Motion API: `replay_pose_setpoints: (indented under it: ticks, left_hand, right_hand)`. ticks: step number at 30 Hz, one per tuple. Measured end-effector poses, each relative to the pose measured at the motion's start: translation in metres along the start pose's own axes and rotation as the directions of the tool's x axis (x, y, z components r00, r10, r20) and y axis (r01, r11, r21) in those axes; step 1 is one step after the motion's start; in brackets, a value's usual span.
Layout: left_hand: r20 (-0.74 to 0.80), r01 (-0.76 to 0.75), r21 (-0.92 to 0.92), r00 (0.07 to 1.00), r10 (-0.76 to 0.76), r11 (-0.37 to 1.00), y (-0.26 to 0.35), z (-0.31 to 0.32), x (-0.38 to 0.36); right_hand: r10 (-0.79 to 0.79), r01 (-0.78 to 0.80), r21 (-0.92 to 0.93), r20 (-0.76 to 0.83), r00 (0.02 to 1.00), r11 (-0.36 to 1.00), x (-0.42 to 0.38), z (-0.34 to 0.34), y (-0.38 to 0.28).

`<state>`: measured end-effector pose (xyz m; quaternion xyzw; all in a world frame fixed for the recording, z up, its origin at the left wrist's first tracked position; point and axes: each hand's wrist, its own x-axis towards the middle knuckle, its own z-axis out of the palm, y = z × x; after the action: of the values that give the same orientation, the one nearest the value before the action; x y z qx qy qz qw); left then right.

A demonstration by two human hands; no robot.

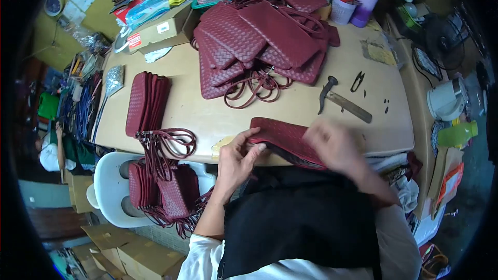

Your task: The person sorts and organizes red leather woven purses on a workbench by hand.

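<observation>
At the table's near edge lies a dark red woven pouch (285, 137), its long zippered side facing me and parted to show a dark inside. My left hand (237, 159) grips the pouch's left end between thumb and fingers. Over its right part is my right hand (336, 148), slightly blurred, with the fingers curled in; whatever they may pinch is hidden. Beyond the pouch, to the right, a hammer (340, 101) rests on the table. A stack of similar red pouches (148, 103) stands to the left, its straps (174, 142) looped toward me.
A large heap of red woven pouches (259, 41) covers the table's far middle. Behind it are a purple bottle (366, 0) and a cardboard box (166, 28). Black snips (357, 81) lie at the right. More pouches fill a white chair (111, 189) at my left.
</observation>
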<state>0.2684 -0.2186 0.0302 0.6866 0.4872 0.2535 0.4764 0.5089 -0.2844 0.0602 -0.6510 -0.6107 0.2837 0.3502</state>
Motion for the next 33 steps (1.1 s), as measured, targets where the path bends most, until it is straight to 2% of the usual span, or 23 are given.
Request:
replay_pose_setpoints:
  ticks: [1,2,4,5,6,8,9,10,11,13,14,16,20,22,23,24,26,27,28,30,31,32,33]
  left_hand:
    - [0.082,0.007,-0.272,0.996,0.016,0.962,0.006,0.001,-0.005]
    - [0.148,0.029,-0.522,0.987,0.057,0.852,0.013,0.002,-0.011]
    - [0.070,-0.268,-0.116,0.958,0.277,0.956,0.037,0.002,-0.024]
    - [0.077,-0.326,-0.030,0.942,0.327,0.945,0.055,-0.002,-0.030]
    - [0.027,-0.506,0.024,0.862,0.506,0.862,0.056,0.001,-0.031]
    - [-0.013,-0.504,0.119,0.861,0.509,0.855,0.059,-0.001,-0.039]
    - [-0.114,-0.502,0.208,0.840,0.530,0.840,0.059,0.000,-0.037]
    - [-0.136,-0.491,0.224,0.840,0.526,0.842,0.058,-0.003,-0.036]
    - [-0.127,-0.524,0.344,0.797,0.591,0.779,0.055,-0.008,-0.033]
    - [-0.118,-0.570,0.500,0.702,0.703,0.652,0.047,-0.013,-0.025]
    - [-0.125,-0.563,0.504,0.703,0.700,0.655,0.044,-0.018,-0.023]
    - [-0.170,-0.602,0.532,0.613,0.772,0.595,0.041,-0.026,-0.019]
    - [-0.206,-0.639,0.492,0.575,0.792,0.592,0.042,-0.037,-0.021]
    - [-0.347,-0.497,0.586,0.560,0.753,0.640,0.031,-0.052,-0.028]
    - [-0.557,-0.424,0.466,0.542,0.629,0.777,0.029,-0.066,-0.032]
    - [-0.731,-0.356,0.309,0.504,0.459,0.882,0.028,-0.076,-0.034]
    - [-0.636,-0.365,0.412,0.541,0.550,0.835,0.015,-0.073,-0.028]
    - [-0.646,-0.350,0.295,0.612,0.455,0.889,0.010,-0.068,-0.024]
    - [-0.606,-0.414,0.280,0.623,0.494,0.866,0.004,-0.067,-0.018]
    - [-0.512,-0.436,0.096,0.749,0.420,0.895,-0.007,-0.061,-0.009]
    - [-0.509,-0.413,0.034,0.777,0.371,0.910,-0.011,-0.054,0.000]
    - [-0.484,-0.388,-0.023,0.811,0.329,0.921,-0.010,-0.043,0.010]
    - [-0.348,-0.332,-0.156,0.900,0.262,0.930,-0.019,-0.035,0.021]
  right_hand:
    - [-0.190,0.198,-0.046,0.141,0.972,0.979,-0.005,0.011,-0.014]
    - [-0.258,0.249,0.075,0.163,0.952,0.966,-0.010,0.021,-0.029]
    - [-0.221,0.201,0.273,0.044,0.974,0.941,-0.003,0.023,-0.048]
    - [-0.262,0.272,0.221,-0.075,0.962,0.937,0.002,0.025,-0.049]
    - [-0.301,0.334,0.167,-0.196,0.933,0.928,0.007,0.027,-0.048]
    - [-0.243,0.276,0.363,-0.134,0.961,0.890,0.008,0.031,-0.046]
    - [-0.188,0.196,0.427,-0.061,0.980,0.883,0.007,0.029,-0.050]
    - [-0.135,0.111,0.479,0.016,0.991,0.871,0.007,0.027,-0.053]
    - [-0.156,0.121,0.484,0.032,0.987,0.866,0.009,0.029,-0.051]
    - [-0.116,-0.002,0.536,0.185,0.976,0.844,0.013,0.034,-0.044]
    - [-0.121,-0.001,0.536,0.193,0.974,0.844,0.017,0.037,-0.041]
    - [-0.213,0.085,0.540,0.180,0.960,0.838,0.026,0.041,-0.034]
    - [-0.180,-0.004,0.590,0.252,0.951,0.807,0.037,0.032,-0.032]
    - [-0.159,0.098,0.326,0.168,0.973,0.940,0.037,0.022,-0.029]
    - [-0.003,-0.042,0.335,0.133,0.991,0.941,0.040,0.009,-0.020]
    - [0.009,-0.048,0.336,0.116,0.993,0.941,0.036,0.001,-0.010]
    - [-0.069,0.056,0.233,0.047,0.996,0.971,0.031,-0.014,0.004]
    - [-0.083,0.075,0.164,0.046,0.995,0.984,0.027,-0.025,0.006]
    - [-0.067,0.060,0.164,0.037,0.997,0.985,0.021,-0.035,-0.004]
    - [-0.219,0.274,-0.292,0.208,0.953,0.916,0.018,-0.051,-0.026]
    - [-0.211,0.267,-0.289,0.210,0.955,0.919,0.018,-0.040,-0.028]
    - [-0.372,0.411,-0.294,0.182,0.910,0.863,0.019,-0.020,-0.030]
    - [-0.458,0.489,-0.291,0.172,0.872,0.822,0.022,-0.005,-0.021]
